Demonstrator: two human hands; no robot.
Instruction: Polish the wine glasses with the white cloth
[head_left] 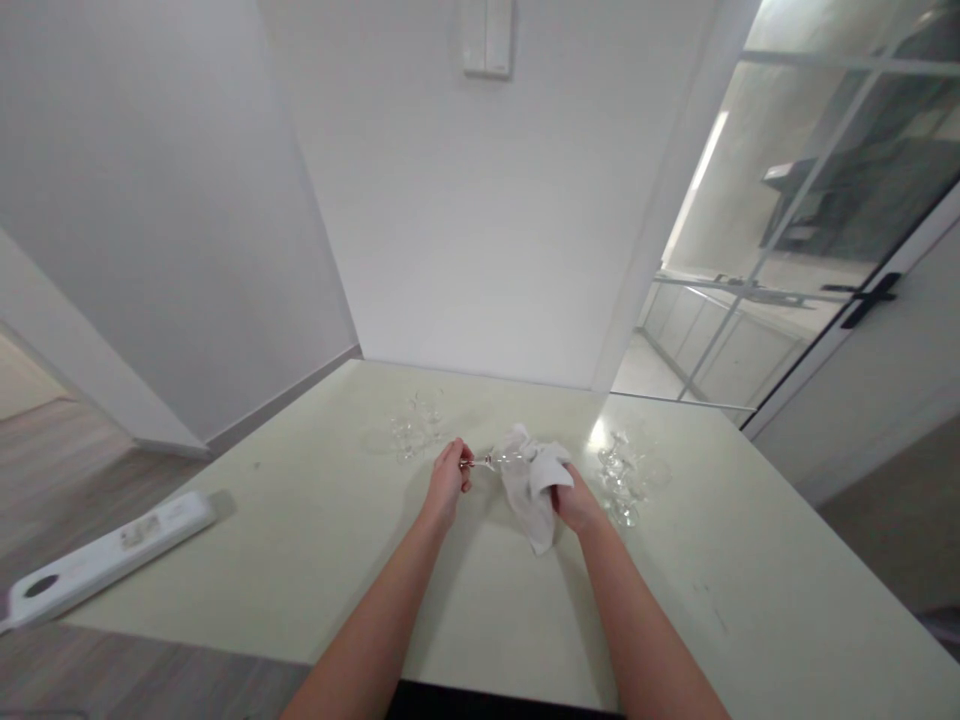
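Note:
My left hand [448, 480] is closed around the stem end of a clear stemmed glass [491, 461] held sideways above the pale table [315, 560]. My right hand [576, 500] grips a white cloth [531, 482] that is wrapped over the bowl of the same glass. Both hands are above the middle of the table. A group of clear glasses [414, 428] stands left of my hands, and another group of clear glasses [622, 478] stands just right of my right hand.
A long white flat object [105, 560] lies across the table's left edge. White walls rise behind the table. A glass-panelled door [817, 230] with a black handle is at the right. Wood floor shows on the left.

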